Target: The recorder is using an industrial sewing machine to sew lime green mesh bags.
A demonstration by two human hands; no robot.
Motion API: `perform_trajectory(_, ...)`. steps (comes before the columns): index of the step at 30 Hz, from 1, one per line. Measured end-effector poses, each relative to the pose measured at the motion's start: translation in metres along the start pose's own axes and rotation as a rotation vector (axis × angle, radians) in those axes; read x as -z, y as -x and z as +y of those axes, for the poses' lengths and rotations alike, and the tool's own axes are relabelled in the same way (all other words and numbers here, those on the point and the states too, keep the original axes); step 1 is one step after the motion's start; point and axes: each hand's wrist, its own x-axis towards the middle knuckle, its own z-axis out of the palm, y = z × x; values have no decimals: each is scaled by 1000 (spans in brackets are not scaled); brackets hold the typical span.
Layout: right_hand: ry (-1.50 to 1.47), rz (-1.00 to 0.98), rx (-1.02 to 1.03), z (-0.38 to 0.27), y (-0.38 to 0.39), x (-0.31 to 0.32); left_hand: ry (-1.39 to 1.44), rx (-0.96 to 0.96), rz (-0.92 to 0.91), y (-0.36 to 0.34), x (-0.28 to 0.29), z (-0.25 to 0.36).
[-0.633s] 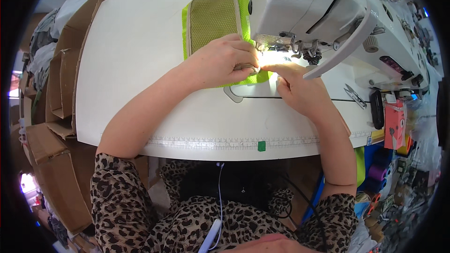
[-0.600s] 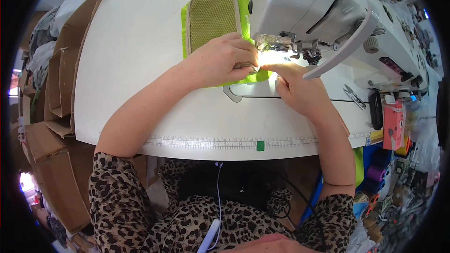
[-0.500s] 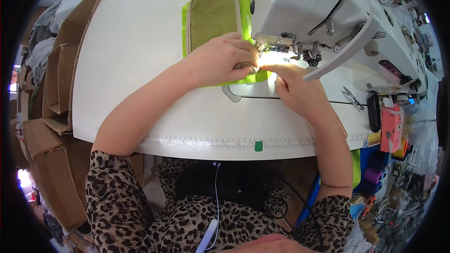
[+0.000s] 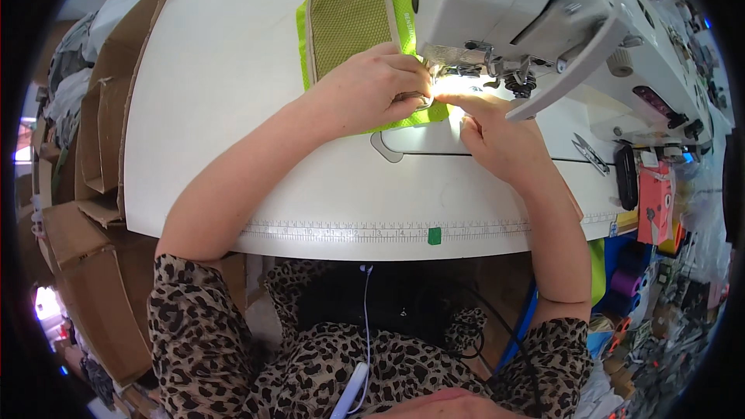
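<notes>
A flat lime-green fabric pouch (image 4: 407,0) with a khaki mesh panel (image 4: 349,19) and beige binding lies on the white table, its near right corner under the head of a sewing machine (image 4: 489,0). My left hand (image 4: 372,89) rests over the lower part of the pouch, fingers curled and closed on its edge beside the needle area. From the right, my right hand (image 4: 500,136) reaches in with the index finger stretched to the pouch's corner and the thumb apart. Bright lamp light washes out the stitching spot, and the fingertips partly hide it.
Thread snips (image 4: 591,155) and a black case (image 4: 625,178) lie to the right, next to a pink box (image 4: 656,202). A ruler strip (image 4: 372,233) runs along the table's front edge. Cardboard boxes (image 4: 101,279) stand at the left, thread spools (image 4: 625,281) at lower right.
The view has shifted slightly. Both hands keep to the pouch's edge by the needle, and the pouch sits a little farther up in the picture.
</notes>
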Motion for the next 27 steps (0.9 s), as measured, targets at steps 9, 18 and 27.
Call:
perform_trajectory(9,-62,92,44,4,1,6,-47,-13,121,-6,-10,12)
perform_trajectory(18,-143,37,0,0,1,11,-60,38,124,-4,-9,7)
perform_trajectory(27,-178,10,7,0,0,19,-61,82,66,-1,-1,11)
